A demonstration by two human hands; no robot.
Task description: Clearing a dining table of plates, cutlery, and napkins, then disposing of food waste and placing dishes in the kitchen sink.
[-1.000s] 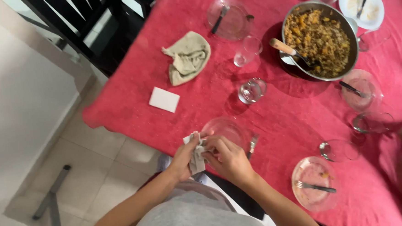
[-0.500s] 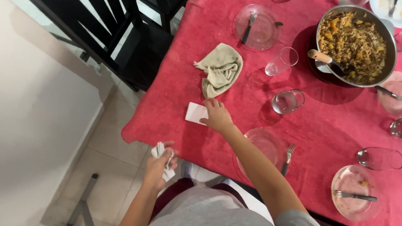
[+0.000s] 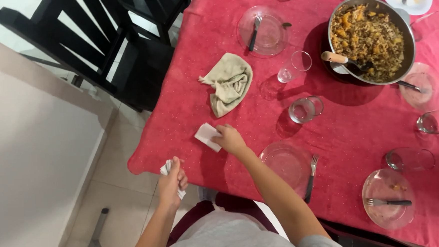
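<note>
A table under a red cloth [image 3: 340, 127] fills most of the head view, with black wooden chairs [image 3: 100, 39] at its far left side and pale floor tiles below its near edge. Toward the far right sits a wide round metal pan of brownish rice and vegetables [image 3: 373, 40], a wooden-handled spoon [image 3: 341, 61] leaning in over its left rim. Left of centre lies a crumpled beige cloth [image 3: 229, 83]. Clear glass plates are spread about: one with a fork [image 3: 262, 23] at the far side, one just in front of the person [image 3: 284, 162] with a fork [image 3: 310, 176] beside it, and one with food scraps and a fork [image 3: 388, 199] at the near right. Two clear drinking glasses [image 3: 296, 64] [image 3: 305, 109] stand between the beige cloth and the pan, well apart from the hands. Near the table's left edge, the right hand [image 3: 229, 139] rests with its fingers pinched on a small folded white paper napkin [image 3: 206, 135], lifting one side of it off the cloth; nothing lies between it and the beige cloth just beyond. The left hand [image 3: 171, 180] hangs off the table's edge over the floor, closed in a fist around a crumpled white napkin [image 3: 168, 170].
</note>
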